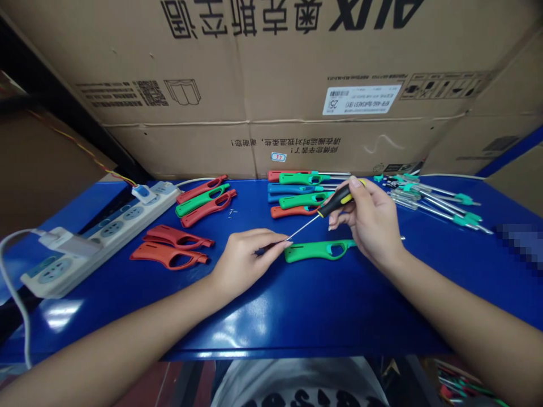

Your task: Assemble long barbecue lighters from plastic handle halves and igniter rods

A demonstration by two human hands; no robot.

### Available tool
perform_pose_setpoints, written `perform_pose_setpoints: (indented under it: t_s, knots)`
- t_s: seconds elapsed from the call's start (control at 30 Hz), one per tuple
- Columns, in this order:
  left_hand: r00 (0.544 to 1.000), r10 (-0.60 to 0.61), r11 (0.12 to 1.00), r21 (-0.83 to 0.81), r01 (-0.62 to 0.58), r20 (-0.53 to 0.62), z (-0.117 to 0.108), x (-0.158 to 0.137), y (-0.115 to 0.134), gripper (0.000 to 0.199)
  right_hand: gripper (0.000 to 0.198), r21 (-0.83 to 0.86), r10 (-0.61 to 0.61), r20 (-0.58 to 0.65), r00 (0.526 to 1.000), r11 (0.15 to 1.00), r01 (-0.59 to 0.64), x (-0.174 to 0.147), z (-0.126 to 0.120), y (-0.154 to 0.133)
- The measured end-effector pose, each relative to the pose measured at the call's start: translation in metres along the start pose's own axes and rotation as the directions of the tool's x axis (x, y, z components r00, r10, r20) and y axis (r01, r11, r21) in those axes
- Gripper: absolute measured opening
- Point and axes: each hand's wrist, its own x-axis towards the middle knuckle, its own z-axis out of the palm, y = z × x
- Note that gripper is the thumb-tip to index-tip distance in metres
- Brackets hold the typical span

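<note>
My right hand [375, 226] grips a screwdriver [337, 199] by its black-and-yellow handle, the thin shaft slanting down to the left. At the shaft's tip, the thumb and fingers of my left hand [248, 257] are pinched together; whatever small thing they hold is hidden. Just below the tip lies a green lighter [311, 252] with a long metal nozzle, partly behind my right hand. Small screws [231, 213] are scattered on the blue table [271, 316], to the left beyond my left hand.
Red and green lighter shells [203, 199] and orange-red shells [169, 254] lie on the left. Several coloured lighters [292, 188] are lined up behind. Metal nozzles with teal parts [441, 203] are heaped at right. A power strip [114, 229] runs along the left; a cardboard box [237, 102] stands behind.
</note>
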Motion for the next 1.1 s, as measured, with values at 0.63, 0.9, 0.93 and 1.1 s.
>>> perform_pose_setpoints:
  t_s: [0.63,0.9,0.93,1.1]
  knots:
    - [0.990,-0.143,0.986,-0.082,0.143,-0.001,0.002,0.000,0.003,0.008,0.030,-0.070,-0.052,0.005,0.999,0.996,0.052,-0.001,-0.002,-0.003]
    - [0.940,-0.312,0.897,-0.283,0.339,0.139,0.006,0.001,0.004,0.009,0.039,-0.004,-0.107,0.248,0.963,0.994,0.111,-0.006,-0.008,-0.017]
    - [0.930,-0.322,0.879,-0.307,0.364,0.178,0.007,0.001,0.004,0.010,0.043,-0.007,-0.100,0.305,0.947,0.994,0.107,-0.007,-0.009,-0.021]
    - [0.892,-0.267,0.873,-0.301,0.384,0.364,0.011,-0.002,0.004,0.010,0.054,-0.093,-0.115,0.470,0.875,0.979,0.179,-0.017,-0.011,-0.030]
